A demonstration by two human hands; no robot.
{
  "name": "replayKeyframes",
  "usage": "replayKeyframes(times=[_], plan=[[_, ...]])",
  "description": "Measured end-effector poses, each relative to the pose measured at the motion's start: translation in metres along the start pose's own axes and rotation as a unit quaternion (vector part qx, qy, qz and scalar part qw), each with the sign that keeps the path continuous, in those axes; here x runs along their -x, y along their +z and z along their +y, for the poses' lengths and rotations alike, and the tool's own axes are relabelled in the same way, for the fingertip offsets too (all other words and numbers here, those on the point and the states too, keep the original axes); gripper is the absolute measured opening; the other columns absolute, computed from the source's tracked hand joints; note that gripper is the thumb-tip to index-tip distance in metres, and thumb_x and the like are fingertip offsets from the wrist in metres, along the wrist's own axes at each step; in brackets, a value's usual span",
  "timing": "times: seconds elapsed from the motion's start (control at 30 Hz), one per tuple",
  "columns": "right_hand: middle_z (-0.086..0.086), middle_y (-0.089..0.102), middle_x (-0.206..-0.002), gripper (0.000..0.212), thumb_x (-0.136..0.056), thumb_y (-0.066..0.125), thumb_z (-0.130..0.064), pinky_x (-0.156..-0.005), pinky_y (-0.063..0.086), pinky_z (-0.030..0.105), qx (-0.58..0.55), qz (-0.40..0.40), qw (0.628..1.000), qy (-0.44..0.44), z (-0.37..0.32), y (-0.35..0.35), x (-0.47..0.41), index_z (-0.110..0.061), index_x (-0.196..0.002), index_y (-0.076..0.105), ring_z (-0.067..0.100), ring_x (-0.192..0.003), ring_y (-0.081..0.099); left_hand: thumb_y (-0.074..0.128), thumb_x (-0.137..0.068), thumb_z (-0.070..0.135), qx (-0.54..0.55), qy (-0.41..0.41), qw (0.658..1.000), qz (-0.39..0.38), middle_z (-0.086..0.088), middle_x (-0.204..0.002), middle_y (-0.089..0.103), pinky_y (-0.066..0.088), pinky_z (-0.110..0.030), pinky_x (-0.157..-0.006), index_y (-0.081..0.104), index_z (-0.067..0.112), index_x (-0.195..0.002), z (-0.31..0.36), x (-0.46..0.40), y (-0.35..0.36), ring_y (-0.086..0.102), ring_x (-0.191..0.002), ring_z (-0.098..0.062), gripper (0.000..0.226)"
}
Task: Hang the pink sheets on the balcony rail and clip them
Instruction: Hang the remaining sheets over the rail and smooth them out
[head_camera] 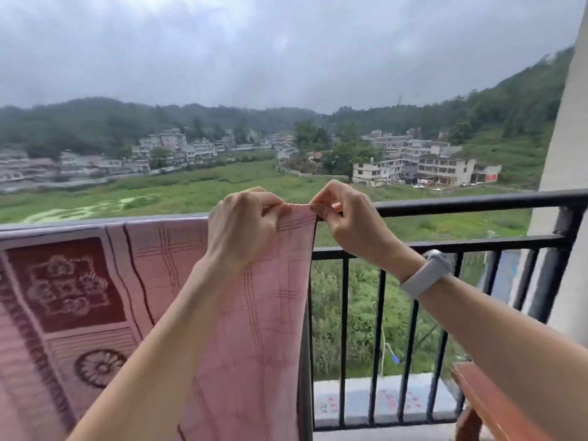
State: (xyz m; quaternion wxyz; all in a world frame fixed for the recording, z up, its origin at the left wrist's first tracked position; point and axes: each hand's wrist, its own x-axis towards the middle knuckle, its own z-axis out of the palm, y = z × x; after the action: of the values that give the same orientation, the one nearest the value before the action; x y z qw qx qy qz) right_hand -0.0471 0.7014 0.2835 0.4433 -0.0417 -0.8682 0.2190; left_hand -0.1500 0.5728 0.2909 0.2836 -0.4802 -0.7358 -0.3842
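Two hands, left [245,227] and right [346,218], pinch the pink sheet [254,313] draped over the black balcony rail [461,203].

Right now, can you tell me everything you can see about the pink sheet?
The pink sheet looks like woven cloth, pale pink with thin dark checked lines. Further left it has dark maroon panels with flower and wheel patterns. It hangs draped over the balcony rail, falling past the bottom of the picture. The left hand grips its top edge, and the right hand pinches its upper right corner. No clip shows.
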Motion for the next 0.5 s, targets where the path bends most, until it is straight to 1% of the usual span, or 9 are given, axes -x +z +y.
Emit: replayKeyframes(times=[0.1, 0.13, 0.17, 0.23, 0.3, 0.33, 0.4, 0.43, 0.5], plan=[[0.002, 0.062, -0.083, 0.005, -0.086, 0.056, -0.005, -0.075, 0.052, 0.037, -0.012, -0.004, 1.0, -0.015, 0.007, -0.013, 0.004, -0.008, -0.087, 0.06, 0.018, -0.078, 0.058, 0.06, -0.086, 0.028, -0.019, -0.022, 1.0, 0.003, 0.002, -0.094, 0.071, 0.045, -0.025, -0.072, 0.071, 0.017, -0.094, 0.017, 0.002, 0.007, 0.059, -0.078, -0.012, 0.018], [0.004, 0.064, -0.085, 0.005, -0.086, 0.057, -0.007, -0.075, 0.052, 0.037, -0.018, -0.009, 0.999, -0.024, 0.009, -0.016, 0.004, -0.007, -0.087, 0.061, 0.018, -0.079, 0.058, 0.058, -0.087, 0.027, -0.031, -0.023, 0.999, 0.002, 0.0, -0.096, 0.071, 0.045, -0.027, -0.077, 0.07, 0.016, -0.096, 0.021, 0.004, 0.009, 0.06, -0.08, -0.014, 0.019], [0.005, 0.065, -0.086, 0.006, -0.086, 0.058, -0.009, -0.076, 0.052, 0.035, -0.028, -0.016, 0.999, -0.033, 0.012, -0.018, 0.005, -0.007, -0.088, 0.063, 0.018, -0.079, 0.059, 0.056, -0.089, 0.026, -0.038, -0.022, 0.999, -0.004, -0.001, -0.099, 0.07, 0.045, -0.032, -0.085, 0.069, 0.015, -0.098, 0.025, 0.006, 0.01, 0.061, -0.085, -0.017, 0.02], [0.003, 0.065, -0.089, 0.01, -0.086, 0.059, -0.01, -0.077, 0.051, 0.024, -0.073, -0.033, 0.996, -0.036, 0.02, -0.018, 0.009, -0.007, -0.094, 0.064, 0.016, -0.081, 0.059, 0.053, -0.089, 0.027, -0.059, -0.015, 0.998, -0.019, -0.001, -0.108, 0.067, 0.036, -0.045, -0.099, 0.066, 0.017, -0.104, 0.03, 0.014, 0.013, 0.059, -0.099, -0.02, 0.022], [0.0, 0.062, -0.093, 0.019, -0.086, 0.058, -0.008, -0.078, 0.048, 0.012, -0.145, -0.055, 0.988, -0.003, 0.03, -0.014, 0.015, -0.006, -0.105, 0.061, 0.012, -0.085, 0.058, 0.053, -0.089, 0.031, -0.102, -0.02, 0.994, -0.028, 0.002, -0.118, 0.062, 0.024, -0.047, -0.107, 0.062, 0.02, -0.111, 0.029, 0.024, 0.017, 0.052, -0.112, -0.021, 0.026], [0.0, 0.061, -0.098, 0.025, -0.087, 0.057, -0.008, -0.081, 0.047, 0.012, -0.169, -0.073, 0.983, 0.018, 0.037, -0.012, 0.02, -0.006, -0.112, 0.058, 0.011, -0.089, 0.057, 0.054, -0.088, 0.03, -0.117, -0.025, 0.993, -0.022, 0.002, -0.124, 0.058, 0.019, -0.046, -0.11, 0.059, 0.02, -0.115, 0.028, 0.029, 0.02, 0.048, -0.118, -0.02, 0.03], [0.0, 0.058, -0.112, 0.037, -0.088, 0.055, -0.008, -0.086, 0.046, 0.018, -0.19, -0.118, 0.973, 0.053, 0.05, -0.005, 0.026, -0.009, -0.124, 0.049, 0.009, -0.098, 0.055, 0.058, -0.086, 0.028, -0.122, -0.037, 0.992, 0.006, -0.001, -0.135, 0.049, 0.012, -0.046, -0.114, 0.052, 0.018, -0.124, 0.024, 0.038, 0.026, 0.041, -0.126, -0.02, 0.04], [-0.001, 0.057, -0.118, 0.04, -0.089, 0.054, -0.009, -0.087, 0.046, 0.02, -0.2, -0.137, 0.968, 0.064, 0.054, -0.001, 0.029, -0.011, -0.128, 0.046, 0.009, -0.101, 0.054, 0.06, -0.084, 0.028, -0.118, -0.04, 0.992, 0.032, -0.004, -0.135, 0.047, 0.014, -0.046, -0.114, 0.05, 0.017, -0.125, 0.024, 0.042, 0.029, 0.04, -0.126, -0.019, 0.043], [-0.002, 0.054, -0.124, 0.043, -0.09, 0.053, -0.009, -0.088, 0.048, 0.023, -0.234, -0.167, 0.955, 0.072, 0.056, 0.006, 0.032, -0.012, -0.131, 0.043, 0.01, -0.105, 0.055, 0.058, -0.08, 0.035, -0.115, -0.03, 0.987, 0.108, -0.009, -0.125, 0.051, 0.028, -0.044, -0.106, 0.051, 0.014, -0.117, 0.026, 0.051, 0.036, 0.042, -0.117, -0.017, 0.043]])
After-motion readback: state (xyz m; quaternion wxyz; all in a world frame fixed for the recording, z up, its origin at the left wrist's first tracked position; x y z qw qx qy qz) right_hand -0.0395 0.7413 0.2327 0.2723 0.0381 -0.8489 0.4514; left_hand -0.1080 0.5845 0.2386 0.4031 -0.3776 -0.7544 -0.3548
